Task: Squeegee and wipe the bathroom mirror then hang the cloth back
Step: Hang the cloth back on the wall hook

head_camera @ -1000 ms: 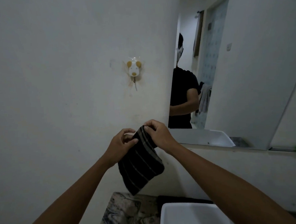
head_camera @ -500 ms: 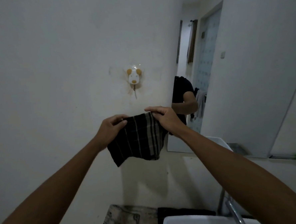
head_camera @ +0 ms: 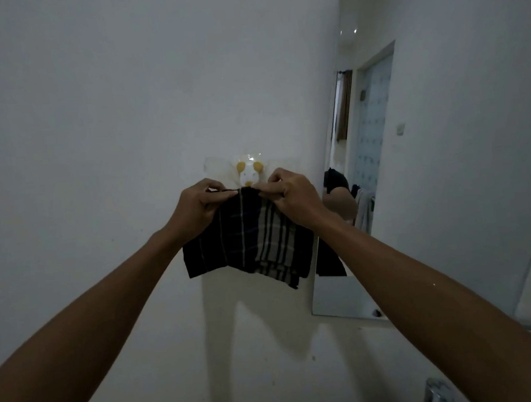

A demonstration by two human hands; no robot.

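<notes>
A dark cloth (head_camera: 248, 242) with pale stripes hangs flat against the white wall. My left hand (head_camera: 196, 208) pinches its top edge on the left, and my right hand (head_camera: 292, 196) pinches it on the right. A thin dark loop stretches between my fingers just under the white and yellow animal-shaped wall hook (head_camera: 249, 173). The hook's lower prong is hidden behind the cloth. The bathroom mirror (head_camera: 442, 159) fills the wall to the right.
The mirror reflects a doorway, a wall switch and part of a person in a black shirt. A chrome tap top (head_camera: 437, 392) shows at the bottom right. Bare white wall (head_camera: 99, 148) spreads to the left of the hook.
Both hands have lifted the cloth from chest height up to the wall hook and spread its top edge. The view has tilted upward, so the sink has dropped out of sight.
</notes>
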